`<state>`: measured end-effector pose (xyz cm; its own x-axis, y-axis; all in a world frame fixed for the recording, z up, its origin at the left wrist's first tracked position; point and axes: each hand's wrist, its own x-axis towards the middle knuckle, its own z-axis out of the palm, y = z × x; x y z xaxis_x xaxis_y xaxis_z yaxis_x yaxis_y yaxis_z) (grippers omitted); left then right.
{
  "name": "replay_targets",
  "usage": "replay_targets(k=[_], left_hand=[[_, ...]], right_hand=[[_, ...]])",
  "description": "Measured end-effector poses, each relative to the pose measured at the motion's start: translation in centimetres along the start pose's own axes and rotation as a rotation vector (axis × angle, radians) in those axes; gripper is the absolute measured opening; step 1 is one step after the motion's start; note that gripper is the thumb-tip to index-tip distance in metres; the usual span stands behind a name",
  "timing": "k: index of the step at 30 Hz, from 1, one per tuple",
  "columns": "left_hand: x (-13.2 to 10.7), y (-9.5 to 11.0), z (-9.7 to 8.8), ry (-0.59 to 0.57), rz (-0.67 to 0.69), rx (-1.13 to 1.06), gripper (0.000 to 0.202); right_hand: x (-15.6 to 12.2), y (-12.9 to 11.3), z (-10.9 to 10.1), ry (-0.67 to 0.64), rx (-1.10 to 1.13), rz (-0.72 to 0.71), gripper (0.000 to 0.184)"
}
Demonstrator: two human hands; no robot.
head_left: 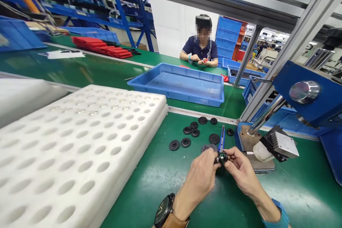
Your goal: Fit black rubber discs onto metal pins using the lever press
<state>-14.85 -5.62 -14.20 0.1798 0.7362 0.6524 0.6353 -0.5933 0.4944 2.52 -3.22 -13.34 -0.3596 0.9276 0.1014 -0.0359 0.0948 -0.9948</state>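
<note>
Between my two hands is a small black part with a shiny metal middle (221, 157); its exact kind I cannot make out. My left hand (202, 171), with a watch on the wrist, is closed on its left end. The fingers of my right hand (242, 171) pinch its right end. Just beyond the hands lies a pair of blue-handled tweezers or pliers (222, 139), pointing away from me. Several black round discs (186, 142) with raised hubs are scattered on the green table to the left and ahead. One disc (209, 148) is partly hidden behind my left hand.
White foam trays (117, 153) with rows of round holes fill the left side. A blue bin (184, 82) lies beyond the discs. To the right stands a blue press (310, 92) with a metal block at its base. A co-worker (200, 48) sits across the table.
</note>
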Motion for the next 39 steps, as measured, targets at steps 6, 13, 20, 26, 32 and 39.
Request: replay_targets(k=[6, 13, 20, 26, 32, 39], left_hand=[[0.0, 0.1, 0.1, 0.019, 0.005, 0.022, 0.020], [0.1, -0.6, 0.3, 0.055, 0.030, 0.020, 0.016], [1.1, 0.0, -1.0, 0.117, -0.135, -0.089, 0.015], [6.1, 6.2, -3.1, 0.149, -0.277, -0.262, 0.021], [13.4, 12.6, -1.0, -0.006, -0.285, -0.274, 0.020], [17.5, 14.5, 1.5, -0.149, -0.244, -0.186, 0.015]], right_hand=[[0.0, 0.5, 0.2, 0.047, -0.027, -0.013, 0.044], [0.4, 0.8, 0.8, 0.021, 0.088, -0.043, 0.043], [0.5, -1.6, 1.4, 0.029, 0.165, -0.151, 0.066], [-3.9, -8.2, -1.4, 0.317, -0.297, -0.387, 0.037], [-6.5, -18.5, -7.7, 1.056, -0.371, -0.915, 0.024], [-6.1, -32.1, -13.0, 1.052, -0.271, -1.263, 0.024]])
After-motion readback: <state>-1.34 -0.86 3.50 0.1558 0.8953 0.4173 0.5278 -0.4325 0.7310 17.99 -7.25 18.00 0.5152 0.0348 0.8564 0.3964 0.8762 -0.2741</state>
